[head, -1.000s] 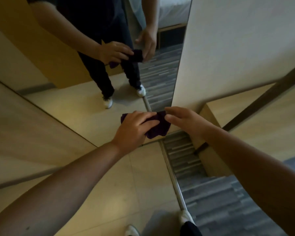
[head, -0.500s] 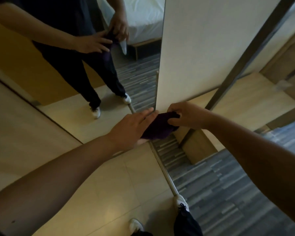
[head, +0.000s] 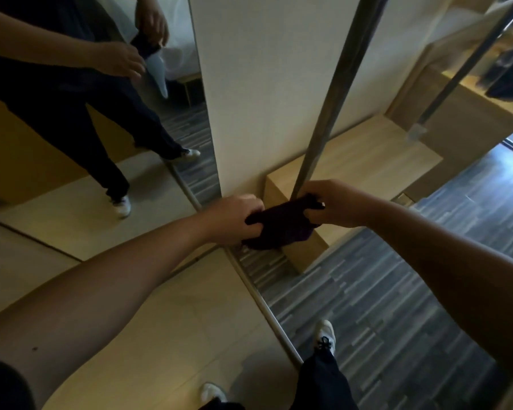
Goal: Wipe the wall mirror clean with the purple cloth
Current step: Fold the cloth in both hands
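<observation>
Between both hands, held in the air: purple cloth (head: 279, 224), bunched. Left hand (head: 234, 218) grips its left end, right hand (head: 333, 202) pinches the right end (fingers curled). Wall mirror (head: 86, 173) lies just beyond the left hand; a metal pole (head: 332, 93) rises behind the right.

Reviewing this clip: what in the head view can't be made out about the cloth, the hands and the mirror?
- Purple cloth: bunched, both ends covered by the left hand and right hand, so its size and fold are hidden.
- Wall mirror: top and left side cut off by the frame edge.
- Dirt or smears on the glass: too dim to tell.
</observation>
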A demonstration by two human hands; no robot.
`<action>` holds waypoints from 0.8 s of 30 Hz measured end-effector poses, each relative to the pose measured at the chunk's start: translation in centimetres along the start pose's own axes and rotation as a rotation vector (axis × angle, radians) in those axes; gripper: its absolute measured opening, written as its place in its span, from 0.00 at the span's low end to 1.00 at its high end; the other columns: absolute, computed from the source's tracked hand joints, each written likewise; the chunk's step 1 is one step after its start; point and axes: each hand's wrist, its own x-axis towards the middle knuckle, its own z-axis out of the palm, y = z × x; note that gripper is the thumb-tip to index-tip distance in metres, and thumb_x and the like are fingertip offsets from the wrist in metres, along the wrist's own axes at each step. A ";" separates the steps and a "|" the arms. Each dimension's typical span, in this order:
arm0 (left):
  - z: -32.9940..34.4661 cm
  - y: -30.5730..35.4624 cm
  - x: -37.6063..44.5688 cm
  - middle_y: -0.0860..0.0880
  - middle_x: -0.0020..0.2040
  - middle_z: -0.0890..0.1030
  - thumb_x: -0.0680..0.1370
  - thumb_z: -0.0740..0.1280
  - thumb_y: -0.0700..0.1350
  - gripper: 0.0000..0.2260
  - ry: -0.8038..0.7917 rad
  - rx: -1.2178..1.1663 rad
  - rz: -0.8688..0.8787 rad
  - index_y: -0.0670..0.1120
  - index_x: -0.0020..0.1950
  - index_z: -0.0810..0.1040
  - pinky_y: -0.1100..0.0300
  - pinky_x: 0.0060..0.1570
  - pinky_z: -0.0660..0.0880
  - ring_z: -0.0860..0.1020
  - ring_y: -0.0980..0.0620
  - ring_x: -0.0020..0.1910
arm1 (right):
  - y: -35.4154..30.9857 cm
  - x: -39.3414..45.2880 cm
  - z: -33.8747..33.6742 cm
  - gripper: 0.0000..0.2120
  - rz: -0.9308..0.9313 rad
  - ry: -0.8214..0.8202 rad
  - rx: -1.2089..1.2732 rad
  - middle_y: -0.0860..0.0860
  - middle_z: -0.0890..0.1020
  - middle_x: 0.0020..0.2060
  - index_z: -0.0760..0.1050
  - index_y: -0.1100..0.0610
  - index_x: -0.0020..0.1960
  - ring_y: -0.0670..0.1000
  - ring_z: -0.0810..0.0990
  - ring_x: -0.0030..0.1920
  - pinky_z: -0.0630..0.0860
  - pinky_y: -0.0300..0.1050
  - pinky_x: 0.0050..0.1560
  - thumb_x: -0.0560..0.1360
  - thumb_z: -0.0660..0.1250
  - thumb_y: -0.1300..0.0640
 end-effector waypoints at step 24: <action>13.7 7.4 25.6 0.52 0.55 0.80 0.81 0.66 0.50 0.10 -0.294 0.068 -0.125 0.51 0.62 0.75 0.51 0.52 0.75 0.78 0.51 0.52 | 30.7 2.9 -2.1 0.10 0.067 -0.494 -0.248 0.48 0.79 0.44 0.74 0.50 0.62 0.51 0.79 0.44 0.73 0.44 0.41 0.82 0.61 0.53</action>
